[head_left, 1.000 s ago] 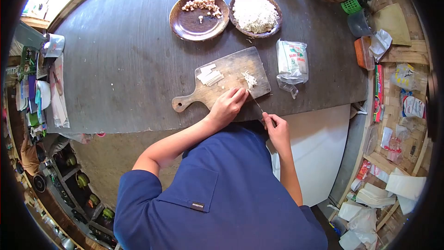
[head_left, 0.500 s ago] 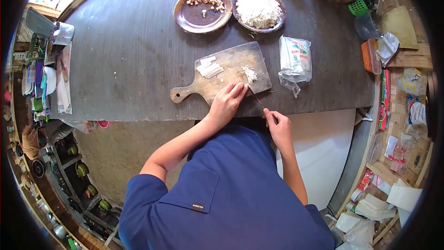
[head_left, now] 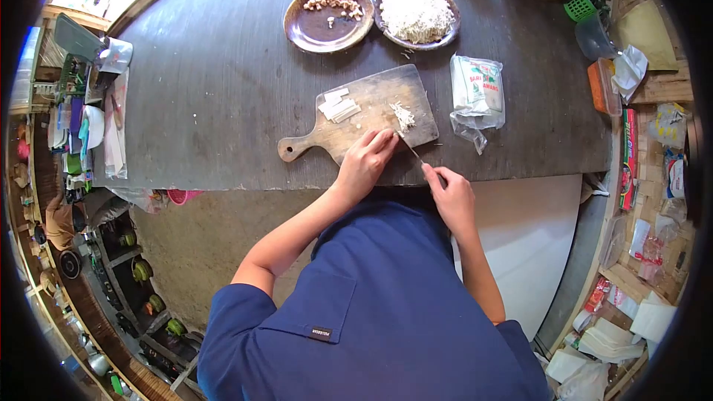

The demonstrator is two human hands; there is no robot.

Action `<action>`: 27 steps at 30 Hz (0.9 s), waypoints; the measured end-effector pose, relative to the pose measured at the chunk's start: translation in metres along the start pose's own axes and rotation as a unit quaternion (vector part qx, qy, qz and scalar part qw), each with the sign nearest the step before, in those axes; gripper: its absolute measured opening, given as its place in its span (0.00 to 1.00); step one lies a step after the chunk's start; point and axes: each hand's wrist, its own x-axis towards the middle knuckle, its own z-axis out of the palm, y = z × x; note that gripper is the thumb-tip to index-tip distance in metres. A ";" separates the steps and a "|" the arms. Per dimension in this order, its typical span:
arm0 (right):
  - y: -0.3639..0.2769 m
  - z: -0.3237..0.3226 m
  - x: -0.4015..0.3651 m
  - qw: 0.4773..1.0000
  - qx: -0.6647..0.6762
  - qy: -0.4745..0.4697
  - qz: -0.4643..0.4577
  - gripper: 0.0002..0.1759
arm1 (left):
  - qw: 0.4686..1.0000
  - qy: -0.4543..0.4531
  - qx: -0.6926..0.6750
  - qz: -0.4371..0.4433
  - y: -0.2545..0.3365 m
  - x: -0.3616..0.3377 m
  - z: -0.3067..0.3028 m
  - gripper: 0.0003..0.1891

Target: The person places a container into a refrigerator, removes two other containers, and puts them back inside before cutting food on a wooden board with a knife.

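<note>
My left hand (head_left: 366,157) presses with bent fingers near the front edge of a wooden cutting board (head_left: 375,93), closed over a white food piece that is mostly hidden. My right hand (head_left: 451,194) grips the handle of a knife (head_left: 412,150), whose thin blade reaches the board beside my left fingertips. Just beyond the blade lies a small heap of thin white shreds (head_left: 402,116). White blocks and strips (head_left: 339,106) rest toward the board's handle side.
Behind the board stand a brown plate (head_left: 303,33) with chopped brownish pieces and a second plate (head_left: 382,28) heaped with white shreds. A printed plastic packet (head_left: 477,93) lies to the right. An orange container (head_left: 603,87) is at the table's right edge; assorted items line the left edge.
The view has shifted slightly. My right hand and the knife have moved a little, with more of the blade showing. My left hand stays on the board.
</note>
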 end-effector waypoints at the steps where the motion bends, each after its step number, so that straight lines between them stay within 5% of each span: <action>1: 0.003 -0.005 -0.004 1.000 -0.001 -0.007 0.013 0.31 | 1.000 0.009 -0.007 -0.003 0.002 -0.001 0.000 0.22; 27: -0.019 -0.001 0.004 0.999 0.017 -0.022 0.022 0.33 | 0.999 0.024 -0.025 -0.010 -0.004 -0.001 0.002 0.20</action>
